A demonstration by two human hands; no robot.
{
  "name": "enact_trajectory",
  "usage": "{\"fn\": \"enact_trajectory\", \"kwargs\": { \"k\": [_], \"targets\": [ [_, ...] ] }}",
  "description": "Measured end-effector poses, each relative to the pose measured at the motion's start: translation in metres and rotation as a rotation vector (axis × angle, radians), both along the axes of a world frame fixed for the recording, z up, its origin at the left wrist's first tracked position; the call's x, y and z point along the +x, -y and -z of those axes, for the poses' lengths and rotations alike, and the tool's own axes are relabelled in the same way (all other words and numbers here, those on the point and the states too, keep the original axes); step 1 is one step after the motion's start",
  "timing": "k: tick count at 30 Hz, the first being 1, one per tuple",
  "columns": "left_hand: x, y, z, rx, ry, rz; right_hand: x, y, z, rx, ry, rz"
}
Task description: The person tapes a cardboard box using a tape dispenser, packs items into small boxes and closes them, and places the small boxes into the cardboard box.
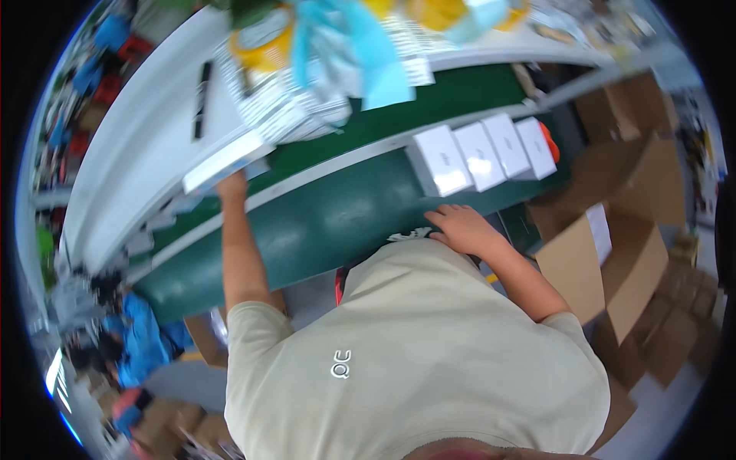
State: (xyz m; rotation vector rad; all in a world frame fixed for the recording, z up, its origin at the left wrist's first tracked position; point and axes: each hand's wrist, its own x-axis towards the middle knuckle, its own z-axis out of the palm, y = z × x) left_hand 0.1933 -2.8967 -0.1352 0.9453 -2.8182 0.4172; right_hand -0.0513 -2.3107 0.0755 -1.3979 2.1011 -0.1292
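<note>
My left hand (232,185) reaches forward and left across the green work surface. It meets the near side of a white box (226,162) at the edge of the white shelf. The box covers its fingers, so whether they grip cannot be seen. My right hand (464,228) lies at the near edge of the green surface (330,203), its fingers stretched out and nothing in them. Beyond it stands a row of several white boxes (442,162), side by side. An orange-red round thing (549,142) shows behind the last box on the right.
Above runs a white shelf (165,123) with a black pen (202,100), printed sheets (295,115), yellow tape rolls (264,42) and light-blue strips (383,65). Open cardboard cartons (606,268) stand close on the right. A blue-clothed person (142,345) is at the far left.
</note>
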Motion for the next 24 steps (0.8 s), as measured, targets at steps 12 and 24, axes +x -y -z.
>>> {"fn": "enact_trajectory", "kwargs": {
  "k": [12,24],
  "targets": [
    [0.063,-0.310,-0.148,0.599,-0.187,0.179,0.007,0.120,0.054,-0.569,0.092,-0.248],
    [0.019,-0.331,-0.115,0.398,-0.628,0.128,0.024,0.196,0.078,-0.710,0.037,-0.519]
  ]
}}
